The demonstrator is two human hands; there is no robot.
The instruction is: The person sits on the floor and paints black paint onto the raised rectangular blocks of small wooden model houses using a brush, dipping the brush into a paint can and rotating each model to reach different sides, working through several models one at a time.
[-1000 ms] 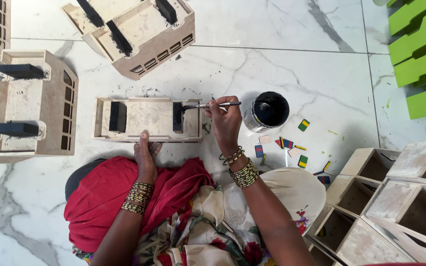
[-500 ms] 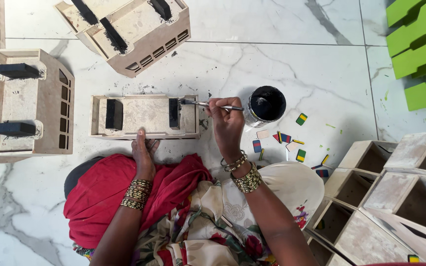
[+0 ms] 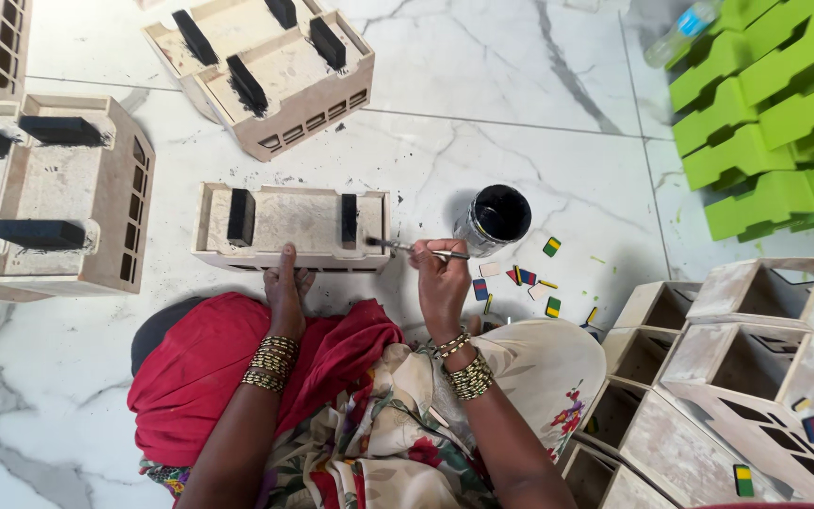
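- We see the right hand (image 3: 442, 283) closed around a thin paintbrush (image 3: 416, 250), pinch grip, shaft lying roughly level and pointing left.
- Brush tip touches the right end of the small pale wooden box frame (image 3: 292, 226) on the white marble floor (image 3: 482, 113) — just beside the right-hand black block (image 3: 349, 219) on the frame.
- Left hand (image 3: 284, 287) is flat, fingers loosely spread and holding nothing, pressed on the near edge of the same frame, just beside its middle.
- Frame carries a second black block (image 3: 240, 217) at its left end; pale face between the two is unpainted.
- Round tin of black paint (image 3: 494, 219) stands on the floor just right of the brush, touching neither hand.
- Small coloured rectangular chips (image 3: 526, 278) lie scattered on the floor near the tin and the right wrist.
- Larger pale wooden frames with black blocks — one at the top (image 3: 266, 71), one at the left (image 3: 58, 193).
- Stack of bright green moulded pieces (image 3: 774, 113) at top right, well apart from the hands.
- Unpainted pale wooden boxes (image 3: 737, 377) piled at lower right, beside the person's knee.
- Red cloth (image 3: 200, 368) covers the lap under the left forearm.
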